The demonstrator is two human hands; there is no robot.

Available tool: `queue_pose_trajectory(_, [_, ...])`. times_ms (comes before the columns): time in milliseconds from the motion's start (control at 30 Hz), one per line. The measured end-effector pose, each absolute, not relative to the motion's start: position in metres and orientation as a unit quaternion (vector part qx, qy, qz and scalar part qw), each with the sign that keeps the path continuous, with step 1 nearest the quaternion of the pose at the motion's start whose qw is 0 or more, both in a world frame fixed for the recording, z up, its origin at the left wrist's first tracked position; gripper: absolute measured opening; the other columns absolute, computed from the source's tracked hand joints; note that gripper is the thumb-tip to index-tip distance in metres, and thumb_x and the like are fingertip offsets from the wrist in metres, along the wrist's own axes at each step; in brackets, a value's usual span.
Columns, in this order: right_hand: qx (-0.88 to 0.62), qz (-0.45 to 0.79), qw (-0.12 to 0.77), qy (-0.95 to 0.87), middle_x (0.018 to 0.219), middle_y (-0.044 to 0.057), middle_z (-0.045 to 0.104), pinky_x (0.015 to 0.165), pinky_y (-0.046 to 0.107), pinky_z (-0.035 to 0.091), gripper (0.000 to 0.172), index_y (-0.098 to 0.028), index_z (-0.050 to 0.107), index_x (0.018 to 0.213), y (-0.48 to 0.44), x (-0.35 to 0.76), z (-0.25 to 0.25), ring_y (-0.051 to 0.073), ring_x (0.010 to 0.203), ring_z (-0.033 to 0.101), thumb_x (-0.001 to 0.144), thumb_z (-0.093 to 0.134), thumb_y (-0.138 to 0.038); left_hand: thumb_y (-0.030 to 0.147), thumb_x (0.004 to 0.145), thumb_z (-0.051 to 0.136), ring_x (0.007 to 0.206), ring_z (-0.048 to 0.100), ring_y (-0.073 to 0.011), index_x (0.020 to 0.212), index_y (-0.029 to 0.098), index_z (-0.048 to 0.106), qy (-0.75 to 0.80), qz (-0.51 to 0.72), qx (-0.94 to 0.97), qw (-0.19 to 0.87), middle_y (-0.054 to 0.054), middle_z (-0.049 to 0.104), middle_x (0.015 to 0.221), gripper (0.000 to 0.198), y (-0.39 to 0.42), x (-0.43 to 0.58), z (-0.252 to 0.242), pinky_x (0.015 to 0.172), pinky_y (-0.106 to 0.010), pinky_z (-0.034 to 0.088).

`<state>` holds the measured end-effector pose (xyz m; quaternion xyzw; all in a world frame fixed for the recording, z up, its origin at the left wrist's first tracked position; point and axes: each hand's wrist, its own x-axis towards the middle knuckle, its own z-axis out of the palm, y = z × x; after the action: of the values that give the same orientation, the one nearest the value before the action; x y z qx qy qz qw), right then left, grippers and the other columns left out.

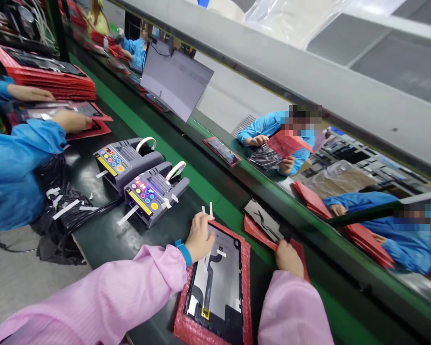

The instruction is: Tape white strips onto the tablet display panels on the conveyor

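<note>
In front of me a flat display panel (227,280), grey and black with a dark flex cable, lies on a red bubble-wrap bag (182,329). My left hand (200,241) is over the panel's upper left corner, fingers curled. Narrow white tape strips (211,209) stick up from its fingertips, and another strip hangs below the hand. My right hand (289,258) grips the near edge of a second red bag (257,233) on the green conveyor. On that bag rests another panel (263,218); the fingers partly hide its end.
Two grey tape dispensers (156,191) stand left of my panel, tape protruding. A co-worker's blue sleeves (25,148) reach over stacked red bags (57,84) at left. Another panel (221,150) lies across the conveyor (215,194), where other people in blue handle bags.
</note>
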<state>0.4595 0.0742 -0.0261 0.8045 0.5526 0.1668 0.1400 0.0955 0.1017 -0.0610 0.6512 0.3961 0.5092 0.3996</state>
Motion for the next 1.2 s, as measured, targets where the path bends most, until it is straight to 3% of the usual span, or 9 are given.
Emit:
queue_pose_trajectory(233, [0.791, 0.23, 0.095, 0.559, 0.091, 0.015, 0.066, 0.065, 0.033, 0.043, 0.033, -0.008, 0.05, 0.112, 0.082, 0.411, 0.048, 0.028, 0.079, 0.067, 0.088, 0.057, -0.03, 0.006, 0.076, 0.053, 0.125, 0.043, -0.0284, 0.122, 0.017, 0.048, 0.383, 0.532, 0.645, 0.393, -0.014, 0.044, 0.125, 0.048, 0.107, 0.098, -0.064, 0.111, -0.051, 0.034])
queue_pose_trajectory(467, [0.766, 0.177, 0.068, 0.614, 0.075, 0.009, 0.062, 0.054, 0.029, 0.036, 0.013, -0.015, 0.047, 0.093, 0.038, 0.275, 0.106, 0.022, 0.064, 0.063, 0.09, 0.055, -0.025, 0.012, 0.081, 0.058, 0.117, 0.05, -0.0241, 0.118, 0.021, 0.048, 0.328, 0.591, 0.585, 0.448, -0.008, 0.051, 0.115, 0.04, 0.092, 0.084, -0.041, 0.11, -0.049, 0.034])
queue_pose_trajectory(633, [0.735, 0.062, 0.024, 0.674, 0.076, 0.008, 0.064, 0.06, 0.031, 0.043, 0.003, -0.017, 0.052, 0.09, -0.027, 0.186, 0.085, 0.022, 0.067, 0.064, 0.09, 0.052, -0.02, 0.046, 0.085, 0.067, 0.1, 0.058, -0.0168, 0.114, 0.027, 0.04, 0.253, 0.547, 0.407, 0.687, -0.003, 0.052, 0.114, 0.044, 0.078, 0.074, -0.024, 0.095, -0.037, 0.049])
queue_pose_trajectory(733, [0.68, -0.143, -0.065, 0.716, 0.096, 0.008, 0.068, 0.073, 0.032, 0.049, 0.029, -0.02, 0.055, 0.108, -0.045, 0.182, 0.072, 0.022, 0.085, 0.065, 0.088, 0.062, -0.038, 0.06, 0.082, 0.065, 0.092, 0.06, -0.0142, 0.105, 0.028, 0.038, 0.263, 0.541, 0.303, 0.739, 0.001, 0.054, 0.108, 0.047, 0.084, 0.072, -0.023, 0.084, -0.031, 0.053])
queue_pose_trajectory(833, [0.695, -0.246, -0.196, 0.647, 0.108, 0.007, 0.067, 0.082, 0.034, 0.05, 0.04, -0.022, 0.054, 0.119, -0.039, 0.225, 0.056, 0.02, 0.094, 0.064, 0.092, 0.05, -0.051, 0.065, 0.084, 0.059, 0.092, 0.06, -0.0138, 0.105, 0.031, 0.036, 0.238, 0.545, 0.305, 0.744, 0.002, 0.053, 0.111, 0.046, 0.094, 0.07, -0.025, 0.081, -0.031, 0.054])
queue_pose_trajectory(900, [0.744, -0.198, -0.277, 0.575, 0.112, 0.011, 0.065, 0.089, 0.037, 0.048, 0.043, -0.019, 0.056, 0.114, -0.03, 0.264, 0.04, 0.022, 0.102, 0.063, 0.093, 0.043, -0.053, 0.068, 0.084, 0.055, 0.098, 0.06, -0.0144, 0.108, 0.032, 0.035, 0.218, 0.54, 0.347, 0.735, 0.001, 0.05, 0.116, 0.048, 0.098, 0.067, -0.027, 0.084, -0.033, 0.054])
queue_pose_trajectory(1067, [0.841, -0.209, -0.233, 0.442, 0.098, 0.011, 0.067, 0.08, 0.038, 0.051, 0.065, -0.013, 0.053, 0.121, -0.02, 0.317, -0.007, 0.024, 0.087, 0.067, 0.073, 0.072, -0.052, 0.079, 0.066, 0.064, 0.125, 0.047, -0.0247, 0.115, 0.032, 0.027, 0.14, 0.507, 0.538, 0.659, -0.008, 0.034, 0.138, 0.077, 0.091, 0.06, -0.023, 0.101, -0.043, 0.047])
queue_pose_trajectory(1133, [0.82, -0.261, -0.258, 0.439, 0.094, 0.008, 0.07, 0.079, 0.036, 0.051, 0.061, -0.015, 0.054, 0.119, -0.021, 0.316, -0.018, 0.023, 0.084, 0.068, 0.075, 0.07, -0.052, 0.075, 0.055, 0.076, 0.133, 0.039, -0.0305, 0.12, 0.03, 0.024, 0.111, 0.473, 0.627, 0.608, -0.013, 0.027, 0.142, 0.095, 0.083, 0.059, -0.018, 0.108, -0.048, 0.041])
queue_pose_trajectory(1200, [0.802, -0.261, -0.303, 0.444, 0.097, 0.007, 0.071, 0.081, 0.036, 0.051, 0.049, -0.018, 0.06, 0.11, -0.024, 0.313, -0.024, 0.023, 0.088, 0.068, 0.078, 0.066, -0.055, 0.063, 0.058, 0.083, 0.139, 0.03, -0.0338, 0.124, 0.027, 0.02, 0.118, 0.457, 0.693, 0.545, -0.016, 0.024, 0.141, 0.098, 0.076, 0.06, -0.016, 0.115, -0.052, 0.031])
